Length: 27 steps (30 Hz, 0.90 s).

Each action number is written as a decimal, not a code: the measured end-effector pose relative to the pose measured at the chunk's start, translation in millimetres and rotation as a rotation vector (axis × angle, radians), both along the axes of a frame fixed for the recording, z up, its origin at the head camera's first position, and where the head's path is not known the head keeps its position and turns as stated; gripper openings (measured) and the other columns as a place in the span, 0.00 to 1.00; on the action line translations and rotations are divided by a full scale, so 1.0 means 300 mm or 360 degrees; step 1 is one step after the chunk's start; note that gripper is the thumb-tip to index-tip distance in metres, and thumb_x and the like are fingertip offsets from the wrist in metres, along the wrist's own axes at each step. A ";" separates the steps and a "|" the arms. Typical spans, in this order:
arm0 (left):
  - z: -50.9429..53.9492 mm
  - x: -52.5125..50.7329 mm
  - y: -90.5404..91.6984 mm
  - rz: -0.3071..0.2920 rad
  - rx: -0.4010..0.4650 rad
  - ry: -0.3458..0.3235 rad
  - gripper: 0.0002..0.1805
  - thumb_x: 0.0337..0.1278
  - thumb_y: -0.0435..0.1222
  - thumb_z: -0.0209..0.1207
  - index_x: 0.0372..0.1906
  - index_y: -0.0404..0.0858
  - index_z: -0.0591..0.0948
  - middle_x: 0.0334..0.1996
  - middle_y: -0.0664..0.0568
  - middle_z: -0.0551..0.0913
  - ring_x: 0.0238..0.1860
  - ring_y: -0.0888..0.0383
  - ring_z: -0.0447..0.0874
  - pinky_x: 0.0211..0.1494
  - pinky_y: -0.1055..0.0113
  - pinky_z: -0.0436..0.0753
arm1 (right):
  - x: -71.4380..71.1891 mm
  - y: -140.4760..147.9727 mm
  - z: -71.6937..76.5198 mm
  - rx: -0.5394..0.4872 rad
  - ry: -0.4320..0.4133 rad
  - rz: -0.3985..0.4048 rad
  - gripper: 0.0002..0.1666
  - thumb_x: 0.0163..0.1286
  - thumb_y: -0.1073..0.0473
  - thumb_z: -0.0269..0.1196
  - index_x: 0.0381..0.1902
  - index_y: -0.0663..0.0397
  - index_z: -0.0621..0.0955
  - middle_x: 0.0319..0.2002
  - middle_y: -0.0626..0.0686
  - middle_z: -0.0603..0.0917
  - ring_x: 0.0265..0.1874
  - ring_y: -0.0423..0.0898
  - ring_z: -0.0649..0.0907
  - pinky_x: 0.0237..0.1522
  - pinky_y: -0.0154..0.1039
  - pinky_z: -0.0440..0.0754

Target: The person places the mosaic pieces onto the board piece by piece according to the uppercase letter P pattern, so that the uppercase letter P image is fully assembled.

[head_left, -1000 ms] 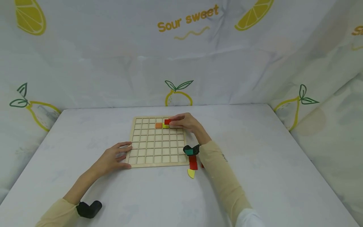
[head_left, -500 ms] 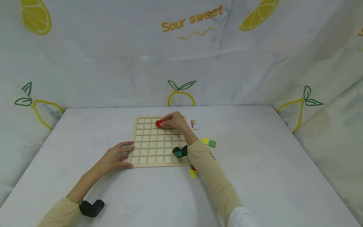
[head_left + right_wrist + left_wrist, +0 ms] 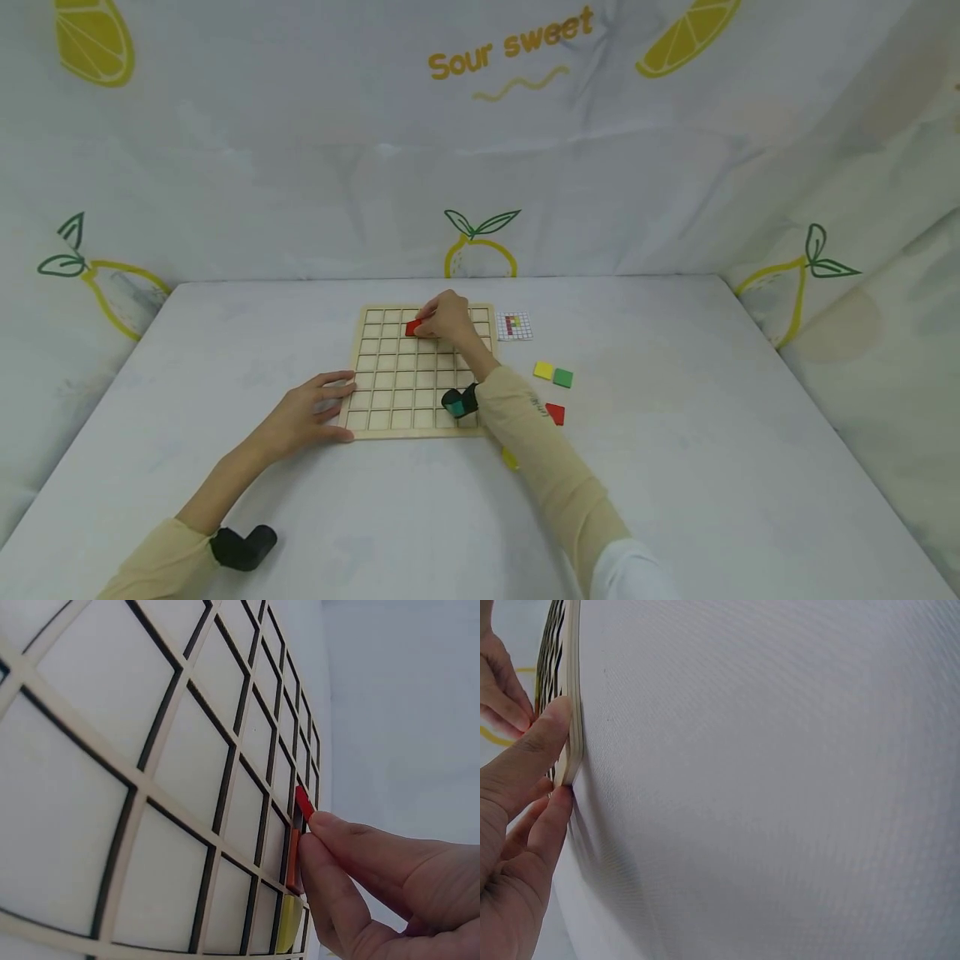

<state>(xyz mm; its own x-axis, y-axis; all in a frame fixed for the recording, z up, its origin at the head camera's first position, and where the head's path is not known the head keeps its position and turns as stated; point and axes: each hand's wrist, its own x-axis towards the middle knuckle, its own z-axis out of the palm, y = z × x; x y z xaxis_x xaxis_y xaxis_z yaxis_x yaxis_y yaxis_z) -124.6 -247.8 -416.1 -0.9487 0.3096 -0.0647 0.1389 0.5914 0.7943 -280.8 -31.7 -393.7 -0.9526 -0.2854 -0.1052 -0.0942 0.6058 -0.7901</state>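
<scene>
A pale wooden grid board (image 3: 386, 380) lies flat on the white table. My right hand (image 3: 444, 318) is over its far part and pinches a red tile (image 3: 413, 327) between thumb and fingertips. The right wrist view shows this tile tilted, its lower edge at a cell. Beside it in the grid sit an orange tile (image 3: 293, 859) and a yellow tile (image 3: 287, 922); in the head view my hand hides them. With fingers spread, my left hand (image 3: 303, 417) touches the board's left edge, its thumb at the near left corner.
Right of the board lies a small pattern card (image 3: 514, 326). Nearer are a yellow tile (image 3: 543, 370), a green tile (image 3: 563, 378), a red piece (image 3: 555, 414) and a yellow piece (image 3: 510, 459) partly behind my right sleeve. A white printed cloth (image 3: 337, 200) hangs behind the table.
My right hand has moved left over the board with the red tile, past the yellow tile to beside the orange one. The left hand keeps its place on the board's edge.
</scene>
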 end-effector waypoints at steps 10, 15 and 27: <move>-0.001 -0.001 -0.002 0.0009 -0.0008 0.0003 0.39 0.41 0.30 0.72 0.60 0.19 0.70 0.68 0.33 0.60 0.65 0.35 0.64 0.60 0.60 0.78 | 0.006 -0.010 0.014 0.0020 -0.0044 0.0026 0.11 0.55 0.70 0.71 0.38 0.65 0.86 0.36 0.60 0.87 0.41 0.53 0.83 0.39 0.34 0.85; 0.000 0.001 -0.001 0.0009 -0.0002 0.0006 0.39 0.41 0.30 0.72 0.60 0.19 0.70 0.68 0.32 0.60 0.66 0.35 0.63 0.60 0.60 0.78 | 0.006 -0.008 0.017 0.0016 -0.0061 0.0030 0.12 0.54 0.70 0.71 0.38 0.66 0.86 0.41 0.60 0.85 0.42 0.52 0.81 0.33 0.31 0.84; 0.003 0.002 0.004 0.0026 0.0039 -0.0030 0.39 0.40 0.29 0.72 0.60 0.18 0.70 0.68 0.32 0.59 0.66 0.35 0.62 0.60 0.61 0.78 | 0.007 0.005 0.001 -0.0241 -0.0165 0.0007 0.09 0.59 0.70 0.67 0.39 0.70 0.84 0.37 0.64 0.85 0.32 0.53 0.87 0.34 0.34 0.89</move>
<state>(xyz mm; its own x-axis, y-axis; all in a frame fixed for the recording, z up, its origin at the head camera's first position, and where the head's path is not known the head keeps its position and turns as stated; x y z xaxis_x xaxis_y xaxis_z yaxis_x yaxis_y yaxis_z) -123.9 -246.7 -415.1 -0.9522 0.2960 -0.0755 0.1142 0.5740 0.8109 -278.6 -30.2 -393.3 -0.9375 -0.3098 -0.1583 -0.0101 0.4788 -0.8778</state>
